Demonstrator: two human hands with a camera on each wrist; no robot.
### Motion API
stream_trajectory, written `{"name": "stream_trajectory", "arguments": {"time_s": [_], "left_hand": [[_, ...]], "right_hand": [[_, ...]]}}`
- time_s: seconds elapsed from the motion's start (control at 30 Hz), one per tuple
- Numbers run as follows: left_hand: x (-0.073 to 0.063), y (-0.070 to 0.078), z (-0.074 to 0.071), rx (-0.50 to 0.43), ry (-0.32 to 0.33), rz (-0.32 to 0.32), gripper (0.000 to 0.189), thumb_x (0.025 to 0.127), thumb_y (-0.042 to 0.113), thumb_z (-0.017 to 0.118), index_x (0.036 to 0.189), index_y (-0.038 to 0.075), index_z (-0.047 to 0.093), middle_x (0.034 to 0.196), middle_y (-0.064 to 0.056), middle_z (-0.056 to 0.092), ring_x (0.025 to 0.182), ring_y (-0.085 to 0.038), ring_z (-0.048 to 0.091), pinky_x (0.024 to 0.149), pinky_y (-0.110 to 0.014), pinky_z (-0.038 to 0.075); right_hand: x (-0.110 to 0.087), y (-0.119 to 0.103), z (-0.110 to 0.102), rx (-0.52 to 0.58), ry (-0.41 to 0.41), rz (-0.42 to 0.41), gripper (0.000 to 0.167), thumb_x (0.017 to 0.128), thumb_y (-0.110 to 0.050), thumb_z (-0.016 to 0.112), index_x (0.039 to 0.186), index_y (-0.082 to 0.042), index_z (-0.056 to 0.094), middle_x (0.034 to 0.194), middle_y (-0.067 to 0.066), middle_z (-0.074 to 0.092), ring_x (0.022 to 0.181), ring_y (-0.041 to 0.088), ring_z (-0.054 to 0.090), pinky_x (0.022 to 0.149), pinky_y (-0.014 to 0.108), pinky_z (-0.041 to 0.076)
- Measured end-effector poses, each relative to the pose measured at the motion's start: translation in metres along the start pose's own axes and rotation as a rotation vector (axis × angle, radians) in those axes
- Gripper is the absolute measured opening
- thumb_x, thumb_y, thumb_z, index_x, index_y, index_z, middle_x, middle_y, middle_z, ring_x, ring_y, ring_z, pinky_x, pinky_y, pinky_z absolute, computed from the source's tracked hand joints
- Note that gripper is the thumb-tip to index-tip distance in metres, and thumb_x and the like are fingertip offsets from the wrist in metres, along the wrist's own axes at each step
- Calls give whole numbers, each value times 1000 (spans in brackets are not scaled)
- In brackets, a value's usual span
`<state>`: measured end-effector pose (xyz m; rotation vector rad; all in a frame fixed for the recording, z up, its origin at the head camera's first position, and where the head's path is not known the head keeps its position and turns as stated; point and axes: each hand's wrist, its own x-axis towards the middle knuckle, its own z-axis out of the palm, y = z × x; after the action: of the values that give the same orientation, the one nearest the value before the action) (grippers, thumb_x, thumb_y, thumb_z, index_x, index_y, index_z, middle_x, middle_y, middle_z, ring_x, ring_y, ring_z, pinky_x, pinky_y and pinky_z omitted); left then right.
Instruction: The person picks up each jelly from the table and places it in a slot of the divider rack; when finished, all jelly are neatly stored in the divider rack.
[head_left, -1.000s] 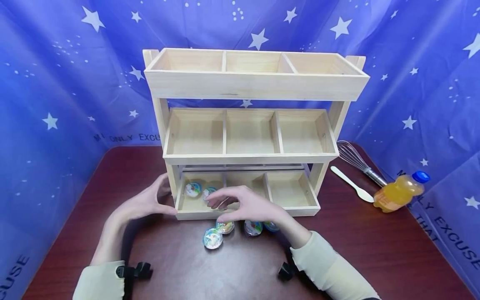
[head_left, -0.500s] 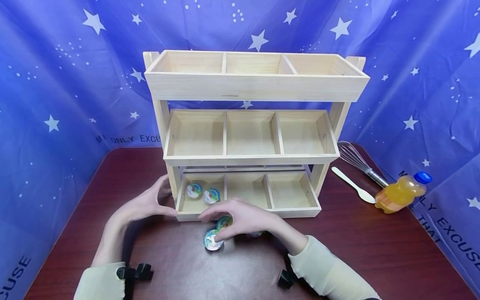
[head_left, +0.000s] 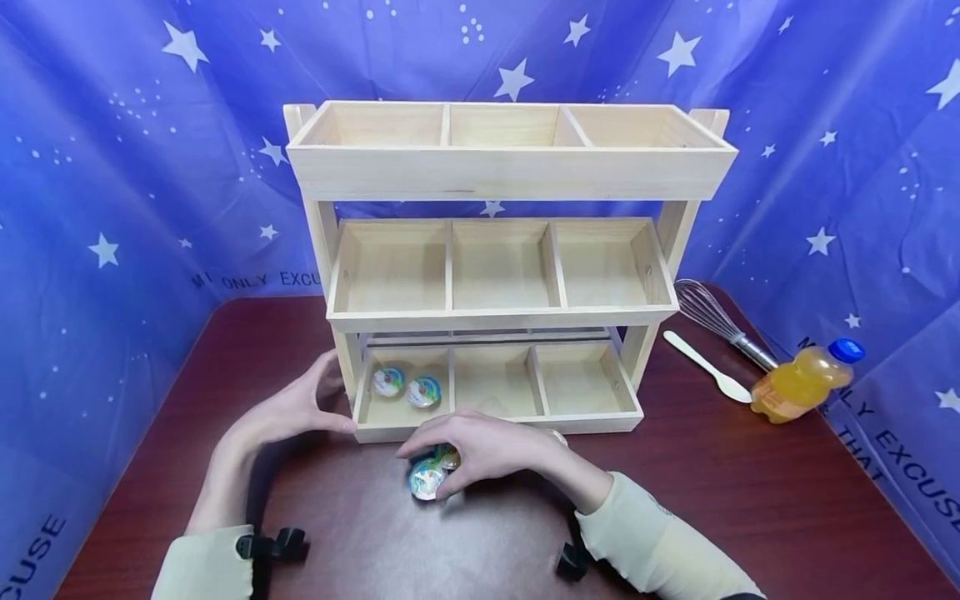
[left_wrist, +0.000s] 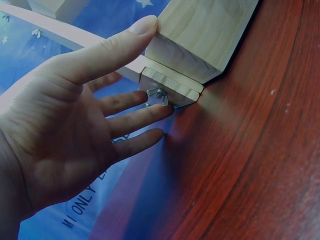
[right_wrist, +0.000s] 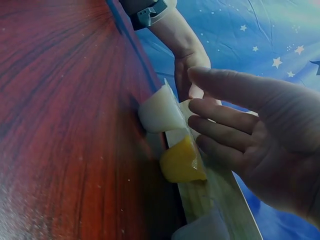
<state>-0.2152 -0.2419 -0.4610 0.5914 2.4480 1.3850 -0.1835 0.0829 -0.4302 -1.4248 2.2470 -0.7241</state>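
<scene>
My right hand (head_left: 487,454) hovers over jelly cups in front of the wooden rack (head_left: 495,321), fingers spread and holding nothing. Beneath it lie a white jelly cup (right_wrist: 162,112) and a yellow jelly cup (right_wrist: 183,161); another pale cup (right_wrist: 204,231) is cut off at the right wrist view's lower edge. In the head view the hand partly covers them. Two more cups, one at the left (head_left: 387,382) and one at the right (head_left: 423,392), sit in the bottom-left compartment. My left hand (left_wrist: 65,115) rests its thumb at the bottom tray's left corner, fingers loosely extended beside the post.
The rack has three tiers, each divided into three compartments. On the table's right side lie a whisk (head_left: 723,325), a cream-coloured spoon (head_left: 708,367) and an orange drink bottle (head_left: 802,383). A blue star-printed curtain (head_left: 187,167) surrounds the table.
My right hand has left the bottom-left compartment, where a second jelly cup now lies uncovered, and moved down towards the cups on the table. The left hand stays put.
</scene>
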Motion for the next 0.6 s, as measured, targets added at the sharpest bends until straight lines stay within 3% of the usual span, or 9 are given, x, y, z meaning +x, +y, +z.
{"name": "stream_trajectory", "arguments": {"time_s": [0.23, 0.47, 0.6], "left_hand": [[1, 0, 0, -18, 2, 5, 108, 80, 18, 89, 160, 9, 18, 157, -23, 44, 143, -45, 47, 118, -50, 36], [-1, -1, 0, -13, 2, -7, 109, 79, 20, 90, 160, 8, 18, 157, -24, 43, 142, -47, 48, 118, -62, 34], [-1, -1, 0, -11, 6, -15, 110, 79, 21, 90, 160, 9, 17, 158, -23, 42, 142, -47, 47, 118, -63, 34]], "right_hand": [[2, -2, 4, -98, -29, -7, 63, 82, -26, 86, 140, -22, 63, 144, -6, 63, 136, 3, 55, 116, 21, 42], [2, -4, 7, -126, -38, 10, 61, 81, -23, 87, 138, -20, 65, 147, -3, 62, 140, 5, 52, 119, 22, 39], [2, -4, 7, -161, -43, 0, 59, 81, -22, 87, 136, -18, 66, 147, -2, 61, 142, 7, 52, 120, 23, 39]]}}
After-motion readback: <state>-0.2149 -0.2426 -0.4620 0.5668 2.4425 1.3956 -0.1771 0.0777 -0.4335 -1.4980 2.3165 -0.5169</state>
